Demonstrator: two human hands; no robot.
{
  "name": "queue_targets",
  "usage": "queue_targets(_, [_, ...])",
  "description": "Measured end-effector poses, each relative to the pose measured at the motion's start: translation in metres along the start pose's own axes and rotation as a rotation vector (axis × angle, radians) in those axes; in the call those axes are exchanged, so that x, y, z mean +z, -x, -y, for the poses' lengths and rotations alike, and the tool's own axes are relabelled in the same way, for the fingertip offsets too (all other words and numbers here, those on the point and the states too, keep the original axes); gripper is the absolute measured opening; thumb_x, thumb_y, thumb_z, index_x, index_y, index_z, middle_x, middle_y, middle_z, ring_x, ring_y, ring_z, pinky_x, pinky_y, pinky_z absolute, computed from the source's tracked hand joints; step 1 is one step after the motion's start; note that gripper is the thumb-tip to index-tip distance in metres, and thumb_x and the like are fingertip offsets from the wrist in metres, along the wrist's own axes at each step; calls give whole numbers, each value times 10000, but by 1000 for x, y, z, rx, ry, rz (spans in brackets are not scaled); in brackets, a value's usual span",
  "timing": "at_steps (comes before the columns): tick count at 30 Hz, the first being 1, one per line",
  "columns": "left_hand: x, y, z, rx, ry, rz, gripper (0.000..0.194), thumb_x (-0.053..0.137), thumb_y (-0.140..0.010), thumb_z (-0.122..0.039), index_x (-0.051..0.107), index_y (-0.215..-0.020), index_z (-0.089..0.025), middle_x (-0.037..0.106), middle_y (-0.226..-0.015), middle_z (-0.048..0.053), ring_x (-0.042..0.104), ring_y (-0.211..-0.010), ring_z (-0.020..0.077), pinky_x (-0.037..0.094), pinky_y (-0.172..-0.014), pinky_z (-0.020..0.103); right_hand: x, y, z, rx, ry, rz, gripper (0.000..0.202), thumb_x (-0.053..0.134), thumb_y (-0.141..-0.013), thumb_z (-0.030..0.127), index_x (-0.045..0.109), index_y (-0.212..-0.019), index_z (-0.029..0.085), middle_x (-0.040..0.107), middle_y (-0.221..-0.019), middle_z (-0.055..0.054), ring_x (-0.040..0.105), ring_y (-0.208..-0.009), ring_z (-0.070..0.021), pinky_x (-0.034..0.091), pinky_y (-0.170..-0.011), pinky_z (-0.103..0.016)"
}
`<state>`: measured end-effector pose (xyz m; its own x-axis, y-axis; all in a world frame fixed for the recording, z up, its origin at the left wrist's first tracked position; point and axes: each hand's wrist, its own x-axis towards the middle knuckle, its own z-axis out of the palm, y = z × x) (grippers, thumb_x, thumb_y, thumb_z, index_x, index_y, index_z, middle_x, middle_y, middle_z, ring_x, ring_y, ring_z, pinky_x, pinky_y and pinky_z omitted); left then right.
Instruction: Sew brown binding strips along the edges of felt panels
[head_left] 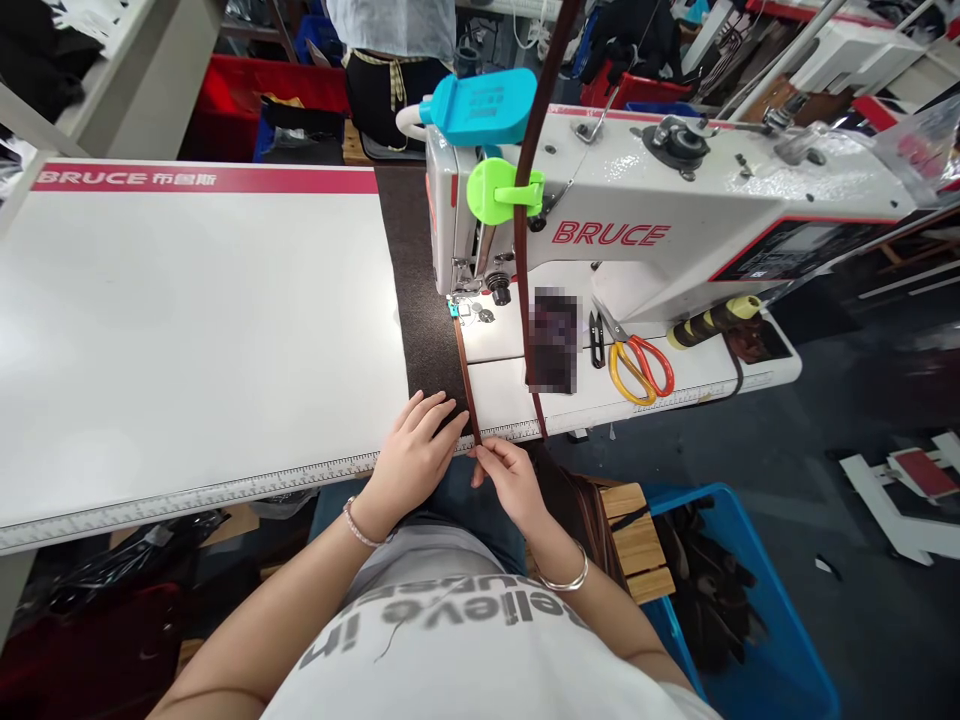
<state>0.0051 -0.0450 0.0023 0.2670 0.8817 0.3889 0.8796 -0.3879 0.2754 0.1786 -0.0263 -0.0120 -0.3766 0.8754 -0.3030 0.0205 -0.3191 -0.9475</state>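
Note:
Dark brown fabric [424, 270] runs front to back along the left of the sewing machine [615, 200]. My left hand [421, 445] lies flat on its near end, fingers stretched forward. Along the fabric's right edge goes a narrow brown binding strip [466, 385], which passes under the machine's presser foot [455, 308]. At the table's front edge my right hand [510, 478] pinches that strip between thumb and finger. Another length of brown strip hangs down past the green clip [506, 192] on the machine head.
Scissors with yellow and red handles [641, 368], black thread snips [597, 340] and a thread cone [714, 322] lie right of the needle. A blue bin [780, 590] with dark pieces stands at lower right. Another person [394, 70] is behind the table.

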Motion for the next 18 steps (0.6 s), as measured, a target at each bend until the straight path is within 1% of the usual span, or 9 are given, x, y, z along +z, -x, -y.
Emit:
queue_targets(8, [0,1,1,3,4,1,296,495,-924,-166,590,-1203,-141,594,-1194,127,487,-1235,285,384,-1099,524,0,3,-1,6,16,0,309,610,-840,487,647,-762,191,573,-507,16,547,-496,-147,454,-560,-276])
queue_targets(18, [0,1,1,7,3,11,303,502,-920,-162,594,-1207,-130,592,-1204,131,477,-1248,287,374,-1109,521,0,3,-1,0,19,2,286,600,-851,452,642,-759,184,567,-505,18,538,-498,-141,443,-567,-269])
